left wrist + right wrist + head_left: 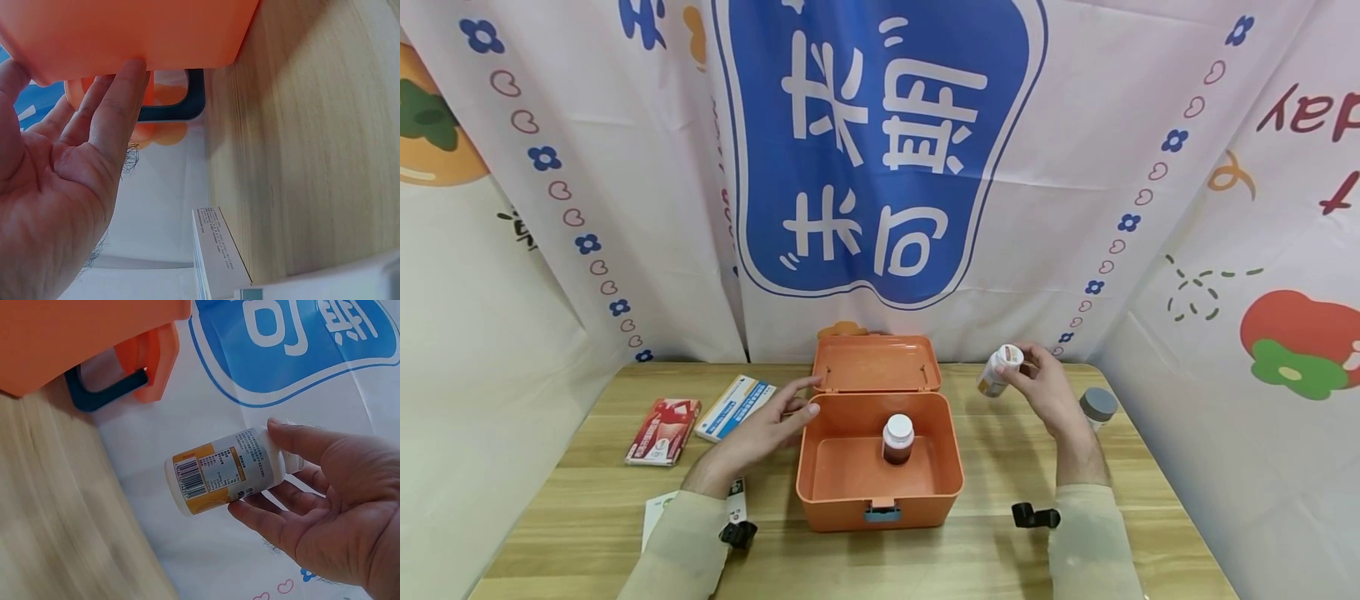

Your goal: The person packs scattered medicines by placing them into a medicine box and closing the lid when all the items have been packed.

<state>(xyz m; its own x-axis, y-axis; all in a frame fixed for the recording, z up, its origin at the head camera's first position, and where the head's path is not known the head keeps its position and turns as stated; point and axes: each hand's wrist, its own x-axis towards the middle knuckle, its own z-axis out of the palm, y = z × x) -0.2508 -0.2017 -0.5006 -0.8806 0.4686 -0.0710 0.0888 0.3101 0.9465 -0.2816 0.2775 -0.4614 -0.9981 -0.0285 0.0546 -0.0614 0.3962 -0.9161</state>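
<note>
An orange plastic box point(880, 513) stands on the table with its lid point(877, 367) tipped back. Inside it, a brown pill bottle with a white cap point(898, 439) stands upright toward the right. My left hand point(772, 427) touches the box's left side near the back corner, its fingers fairly straight in the left wrist view. To the right of the box, my right hand point(1043, 385) grips a white and yellow pill bottle point(219, 470) near its capped end. That bottle is tilted and held above the table.
At the left lie a red medicine box point(663, 432) and a blue and white medicine box point(735, 407). Other packages lie partly under the left forearm. A grey-capped bottle point(1098, 406) stands behind the right wrist. A printed curtain point(880, 167) hangs behind the table.
</note>
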